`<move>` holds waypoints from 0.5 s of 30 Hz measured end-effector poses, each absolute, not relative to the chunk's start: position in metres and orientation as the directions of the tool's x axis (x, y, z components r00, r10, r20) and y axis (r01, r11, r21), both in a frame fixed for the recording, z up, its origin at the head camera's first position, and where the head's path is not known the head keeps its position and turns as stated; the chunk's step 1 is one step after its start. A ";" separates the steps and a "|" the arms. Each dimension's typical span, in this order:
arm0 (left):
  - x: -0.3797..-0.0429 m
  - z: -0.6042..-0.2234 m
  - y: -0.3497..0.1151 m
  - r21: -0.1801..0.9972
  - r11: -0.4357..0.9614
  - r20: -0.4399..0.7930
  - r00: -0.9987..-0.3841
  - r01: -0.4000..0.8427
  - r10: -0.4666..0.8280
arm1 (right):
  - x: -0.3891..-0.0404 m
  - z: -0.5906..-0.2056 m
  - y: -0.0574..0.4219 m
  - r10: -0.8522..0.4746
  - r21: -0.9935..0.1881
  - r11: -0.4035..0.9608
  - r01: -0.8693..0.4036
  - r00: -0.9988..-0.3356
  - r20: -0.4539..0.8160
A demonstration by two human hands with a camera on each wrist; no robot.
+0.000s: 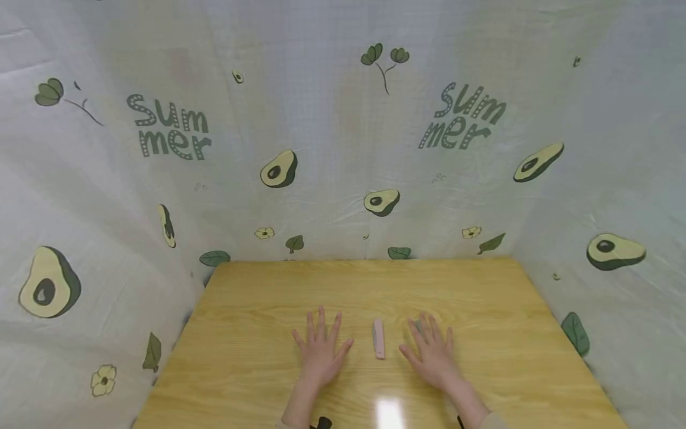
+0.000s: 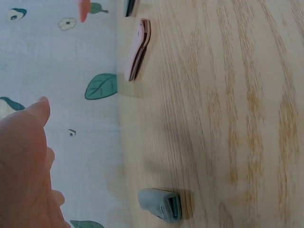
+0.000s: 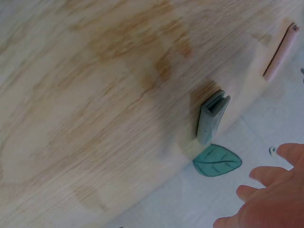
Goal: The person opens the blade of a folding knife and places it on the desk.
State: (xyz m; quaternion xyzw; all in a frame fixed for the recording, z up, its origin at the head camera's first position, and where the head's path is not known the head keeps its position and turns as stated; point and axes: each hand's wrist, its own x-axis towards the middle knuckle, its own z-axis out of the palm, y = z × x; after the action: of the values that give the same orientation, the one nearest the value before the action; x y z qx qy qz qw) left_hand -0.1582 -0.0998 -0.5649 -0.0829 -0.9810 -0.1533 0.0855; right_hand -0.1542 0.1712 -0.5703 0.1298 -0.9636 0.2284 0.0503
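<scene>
The slim pale-pink, stapler-shaped thing with a rigid-looking shell [image 1: 379, 338] lies at the lower centre of the head view, on the yellowish wood-grain tabletop [image 1: 257, 292], between your hands and touching neither. A short grey-green, stapler-shaped thing [image 3: 213, 118] sits in the middle right of the right wrist view; in the head view it peeks out between the fingers of your right hand [image 1: 434, 360]. A second, chunky grey-green one with a slotted end [image 2: 160, 204] lies near the bottom of the left wrist view, by your left hand [image 1: 320, 353].

All three look light, stiff and not very fragile, probably plastic. The smooth shells may skid on the wood, so pinch the pink one across its long sides near the middle. The grey-green ones are stubbier; thumb and fingertips on their flanks, clear of the slotted end, should give you a steady grip.

Both your hands hold nothing: fingers spread, backs up, well apart from each other. Your forearms rise from the lower edge and lean inward, fingertips toward the top, thumbs facing the pink piece. Whether any fingertip touches the wood, you cannot tell.
</scene>
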 end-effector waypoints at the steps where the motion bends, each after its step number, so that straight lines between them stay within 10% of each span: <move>1: -0.157 -0.565 -0.100 0.285 0.940 0.190 -0.972 0.187 0.136 | -0.154 -0.571 0.171 -0.230 -0.425 0.862 -0.276 -0.961 0.157; 15: -0.160 -0.571 -0.088 0.530 0.822 0.255 -0.963 0.211 0.083 | -0.167 -0.570 0.155 -0.252 -0.621 0.731 -0.283 -0.958 0.140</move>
State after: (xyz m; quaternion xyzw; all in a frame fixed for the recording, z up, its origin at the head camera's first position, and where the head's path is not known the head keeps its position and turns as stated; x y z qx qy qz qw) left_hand -0.1595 -0.0880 -0.5712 -0.0774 -0.9479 -0.2884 0.1112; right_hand -0.1668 0.1551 -0.5695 0.1438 -0.9301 0.3372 0.0231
